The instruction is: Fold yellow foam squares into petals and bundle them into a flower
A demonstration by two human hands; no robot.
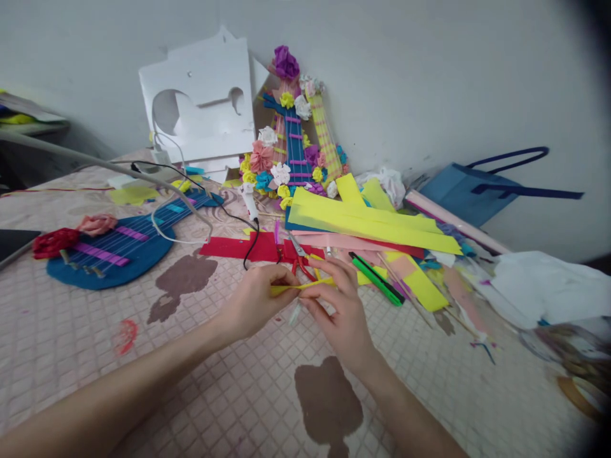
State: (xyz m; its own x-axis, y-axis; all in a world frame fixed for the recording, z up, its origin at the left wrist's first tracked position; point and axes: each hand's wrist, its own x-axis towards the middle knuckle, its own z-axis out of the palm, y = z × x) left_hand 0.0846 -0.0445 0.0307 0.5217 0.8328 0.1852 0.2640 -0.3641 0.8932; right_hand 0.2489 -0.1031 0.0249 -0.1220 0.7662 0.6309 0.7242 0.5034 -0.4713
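Note:
Between my two hands stretches a narrow yellow paper strip, held over the table. My left hand pinches its left end between thumb and fingers. My right hand grips it farther right, the fingers bent around it. Just beyond the hands lie red-handled scissors, partly covered by my right fingers. Red paper strips rest behind my left hand. A green utility knife lies to the right of my right hand.
A blue paper guitar with flowers lies at left. Flower-decorated guitars lean on the wall beside white cut-out board. Yellow paper sheets are piled behind my hands. A hot glue gun trails a black cord. A blue bag stands at right.

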